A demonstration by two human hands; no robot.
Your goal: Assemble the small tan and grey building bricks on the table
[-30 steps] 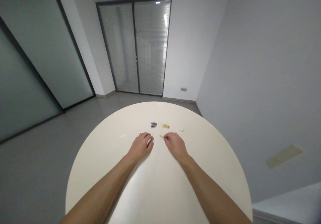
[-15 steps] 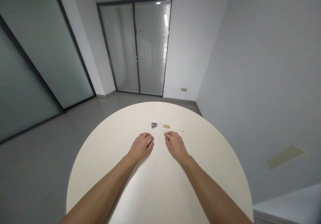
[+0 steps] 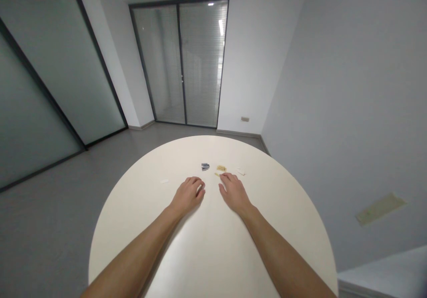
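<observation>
My left hand (image 3: 187, 195) rests on the round cream table (image 3: 213, 151) with its fingers curled and nothing visible in them. My right hand (image 3: 234, 192) lies close by on the right, fingers loosely spread. Just beyond its fingertips, a thin yellowish stick (image 3: 217, 174) lies on the tabletop, apparently not held. Next to the stick is a small yellow card (image 3: 221, 168). Further left sits a small dark metallic item (image 3: 205, 167). A white scrap (image 3: 240, 171) lies to the right, and a white strip (image 3: 164, 181) lies left of my left hand.
The table's curved edge surrounds my arms, with a grey floor beyond it. Ahead stands a glass double door (image 3: 178, 64) with blinds. Frosted glass panels (image 3: 56, 66) line the left side, a grey wall (image 3: 333, 111) runs along the right, and a pale surface (image 3: 383, 275) shows at the lower right.
My right hand has moved forward on the table, and the yellowish stick now lies further forward, near the yellow card, off my fingertips. My left hand has barely moved.
</observation>
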